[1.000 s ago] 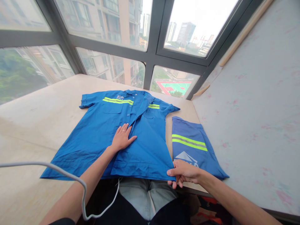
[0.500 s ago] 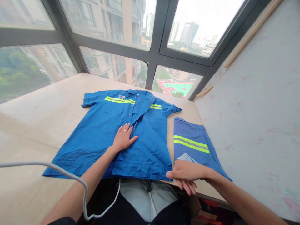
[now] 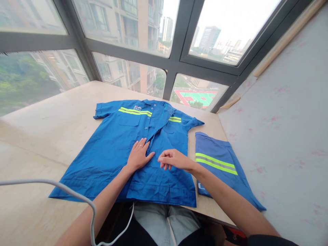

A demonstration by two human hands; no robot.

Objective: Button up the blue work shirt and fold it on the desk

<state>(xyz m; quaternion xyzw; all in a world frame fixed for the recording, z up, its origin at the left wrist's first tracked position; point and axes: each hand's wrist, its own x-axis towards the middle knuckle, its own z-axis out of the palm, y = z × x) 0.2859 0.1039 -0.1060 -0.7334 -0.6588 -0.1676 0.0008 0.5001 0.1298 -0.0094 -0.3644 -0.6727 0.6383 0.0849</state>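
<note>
A blue short-sleeved work shirt (image 3: 112, 150) with yellow reflective stripes lies spread front-up on a pale wooden table (image 3: 61, 112), its hem at the near edge. My left hand (image 3: 139, 155) lies flat and open on the shirt's middle, beside the button placket, with a ring on one finger. My right hand (image 3: 172, 159) hovers just right of it over the right front panel, fingers curled inward; nothing shows in them. A folded blue garment (image 3: 220, 164) with a yellow stripe lies to the right of the shirt.
Large windows (image 3: 143, 37) stand behind the table. A pale wall (image 3: 287, 112) closes the right side. A white cable (image 3: 77, 196) curves across the lower left. My legs in grey trousers (image 3: 164, 222) show below the table's edge.
My right hand let go of the shirt's lower right hem corner and moved up and left to the shirt's middle, near my left hand. The left hand stayed put.
</note>
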